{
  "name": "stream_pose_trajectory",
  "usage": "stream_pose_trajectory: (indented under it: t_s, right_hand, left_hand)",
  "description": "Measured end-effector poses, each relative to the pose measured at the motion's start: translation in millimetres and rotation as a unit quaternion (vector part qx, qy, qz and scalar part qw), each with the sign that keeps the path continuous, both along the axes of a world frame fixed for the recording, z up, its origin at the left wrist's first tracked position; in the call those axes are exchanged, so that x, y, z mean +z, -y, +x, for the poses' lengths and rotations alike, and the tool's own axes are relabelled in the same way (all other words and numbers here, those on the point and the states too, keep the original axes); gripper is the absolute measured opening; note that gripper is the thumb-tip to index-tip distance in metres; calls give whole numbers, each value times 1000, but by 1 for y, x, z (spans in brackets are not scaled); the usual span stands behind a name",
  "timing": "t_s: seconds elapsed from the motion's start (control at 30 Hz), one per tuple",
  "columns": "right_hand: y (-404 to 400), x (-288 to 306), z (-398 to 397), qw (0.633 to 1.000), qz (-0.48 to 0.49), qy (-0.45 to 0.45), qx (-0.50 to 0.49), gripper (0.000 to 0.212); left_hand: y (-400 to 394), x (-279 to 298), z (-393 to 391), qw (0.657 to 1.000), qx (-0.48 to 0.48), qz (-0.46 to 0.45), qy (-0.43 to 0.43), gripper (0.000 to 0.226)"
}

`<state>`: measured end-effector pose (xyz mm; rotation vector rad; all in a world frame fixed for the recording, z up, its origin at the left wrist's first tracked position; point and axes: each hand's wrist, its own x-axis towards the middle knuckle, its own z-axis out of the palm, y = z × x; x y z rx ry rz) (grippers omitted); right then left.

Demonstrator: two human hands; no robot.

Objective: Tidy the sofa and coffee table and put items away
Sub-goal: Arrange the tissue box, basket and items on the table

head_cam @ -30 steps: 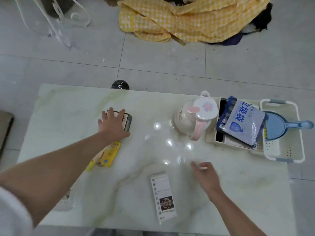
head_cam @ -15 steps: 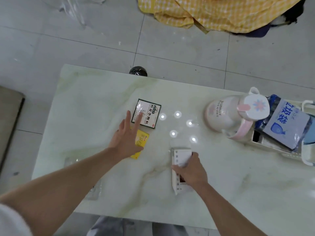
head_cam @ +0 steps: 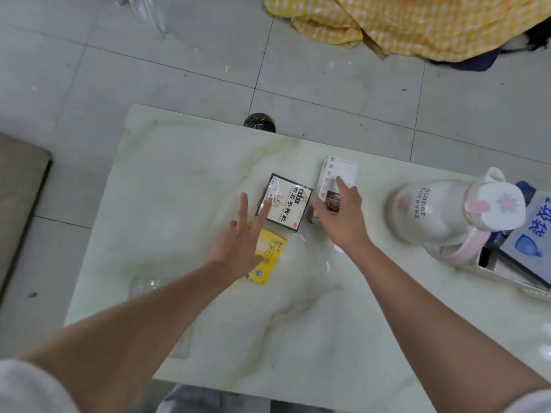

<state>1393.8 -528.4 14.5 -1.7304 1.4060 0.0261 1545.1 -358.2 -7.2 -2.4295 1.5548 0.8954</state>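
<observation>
On the pale marble coffee table (head_cam: 179, 180) lie three small boxes close together. My left hand (head_cam: 238, 248) hovers with fingers spread over the yellow box (head_cam: 269, 257), and its index fingertip reaches the green-edged white box (head_cam: 287, 201). My right hand (head_cam: 343, 216) grips the long white box (head_cam: 340, 169), fingers on top and thumb at its left side, just right of the green-edged box. The near half of the white box is hidden under my hand.
A white and pink jug (head_cam: 441, 210) stands at the right, beside a white basket (head_cam: 507, 278) holding a blue-and-white bag (head_cam: 533, 231). A clear wrapper (head_cam: 146, 286) lies near the table's left. Yellow checked cloth (head_cam: 417, 22) lies on the floor beyond; a dark ball (head_cam: 259, 122) sits by the far edge.
My right hand took hold of the long white box near the front edge and moved it away from me, next to the green-edged box. My left hand drew back over the yellow box.
</observation>
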Motion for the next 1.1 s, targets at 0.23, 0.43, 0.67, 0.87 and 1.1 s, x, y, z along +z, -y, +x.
stream_pose_trajectory:
  t_s: [0.23,0.43,0.67,0.87,1.1]
  right_hand:
    - [-14,-25,33,993,1,-37,116,123]
    - [8,-18,44,990,-48,-64,118,121]
    - [-94,20,39,981,-143,66,110,27]
    - [-200,-21,79,961,221,-64,154,27]
    - [-253,-40,104,924,274,-133,230,23]
  left_hand:
    - [36,-5,35,1000,12,-2,-4,133]
    - [51,-1,54,998,22,-51,-18,123]
    - [-52,21,118,979,195,-58,-30,59]
    - [-164,11,145,941,297,142,-75,36]
    - [-206,-9,126,883,366,227,-189,53]
